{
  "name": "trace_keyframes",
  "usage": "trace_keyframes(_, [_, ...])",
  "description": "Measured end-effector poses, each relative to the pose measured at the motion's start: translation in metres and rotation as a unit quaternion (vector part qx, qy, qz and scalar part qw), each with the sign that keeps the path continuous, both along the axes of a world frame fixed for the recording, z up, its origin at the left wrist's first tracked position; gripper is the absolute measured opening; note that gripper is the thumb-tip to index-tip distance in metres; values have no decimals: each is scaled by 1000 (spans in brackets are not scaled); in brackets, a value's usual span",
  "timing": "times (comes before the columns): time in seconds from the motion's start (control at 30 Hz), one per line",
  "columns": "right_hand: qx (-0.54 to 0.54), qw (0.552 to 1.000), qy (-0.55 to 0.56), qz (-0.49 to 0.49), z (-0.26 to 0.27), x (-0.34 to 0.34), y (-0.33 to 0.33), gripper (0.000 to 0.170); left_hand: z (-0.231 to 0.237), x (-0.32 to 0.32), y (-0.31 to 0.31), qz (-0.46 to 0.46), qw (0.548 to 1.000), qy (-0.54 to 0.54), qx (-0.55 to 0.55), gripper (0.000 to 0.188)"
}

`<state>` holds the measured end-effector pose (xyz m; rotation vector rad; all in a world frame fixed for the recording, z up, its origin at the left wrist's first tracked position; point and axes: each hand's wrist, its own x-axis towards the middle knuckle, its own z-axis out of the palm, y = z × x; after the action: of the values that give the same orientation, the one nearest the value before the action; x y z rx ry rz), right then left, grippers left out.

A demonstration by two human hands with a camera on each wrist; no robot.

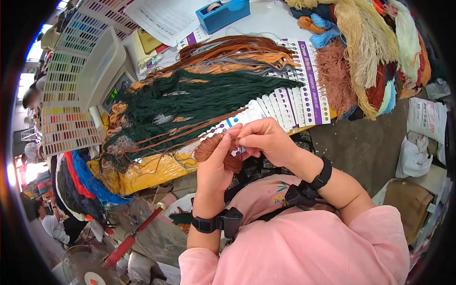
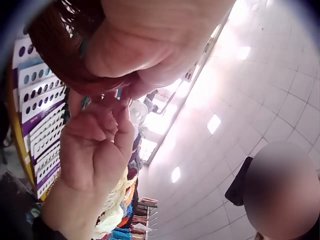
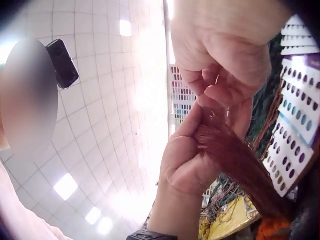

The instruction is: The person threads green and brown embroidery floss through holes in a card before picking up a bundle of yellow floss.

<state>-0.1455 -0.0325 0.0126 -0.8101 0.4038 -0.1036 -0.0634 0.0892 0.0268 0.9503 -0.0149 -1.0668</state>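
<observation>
Pink cloth of a shirt (image 1: 294, 247) is seen nearest the head camera; beyond it, both hands are held close together just off the table's yellow covering (image 1: 154, 176). A brown skein (image 1: 207, 149) is gripped there in the air by the left hand (image 1: 212, 173), its thumb laid over the strands. By the right hand (image 1: 270, 138), thumb and fingertips brought narrowly together, strands are pinched beside that thumb; exactly which ones cannot be told.

The work may be judged partway through: the skein is gathered into a bundle, but its strands are being handled and it is not yet set down. Whether any knot or tie is finished cannot be told. Dark green skeins (image 1: 166, 95) and reddish-brown strands (image 1: 223, 46) are laid out on the table, touched by neither hand; how much is left among them cannot be judged.

Of the containers, a pale plastic tray (image 1: 98, 64) is set by a lit green display (image 1: 114, 94), and no contents can be made out. A pinkish item is held in a blue tape dispenser (image 1: 222, 20). By a cardboard box (image 1: 406, 209), the contents of a white plastic bag (image 1: 414, 159) are hidden.
</observation>
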Motion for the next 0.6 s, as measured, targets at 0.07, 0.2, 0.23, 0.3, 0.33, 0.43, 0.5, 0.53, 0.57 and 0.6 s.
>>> trace_keyframes(0.07, [10,1000,-5,-8,-3,-1,3,9,-2,-1,0,10,1000,9,1,23])
trace_keyframes(0.2, [25,1000,-2,-10,4,-1,1,7,-4,-1,3,30,999,29,-7,21])
trace_keyframes(0.23, [35,999,4,-13,6,0,3,6,-4,-1,3,27,999,33,-12,21])
trace_keyframes(0.3, [32,999,17,-16,10,0,3,6,-1,-2,1,32,999,32,11,20])
trace_keyframes(0.33, [19,999,23,-14,13,0,3,6,0,-3,1,35,999,32,23,20])
trace_keyframes(0.43, [-41,999,31,11,13,-2,2,8,-2,-3,0,21,999,26,37,19])
trace_keyframes(0.5, [-59,998,19,10,12,-3,0,8,2,-6,-2,31,999,21,27,18])
trace_keyframes(0.53, [-53,999,7,0,10,-4,0,8,3,-7,-3,36,999,19,22,18])
trace_keyframes(0.57, [-47,999,-6,-9,8,-4,0,8,2,-7,-3,43,998,21,32,17])
trace_keyframes(0.6, [-59,998,-24,-13,1,-4,-1,8,1,-6,-4,50,998,23,42,16])
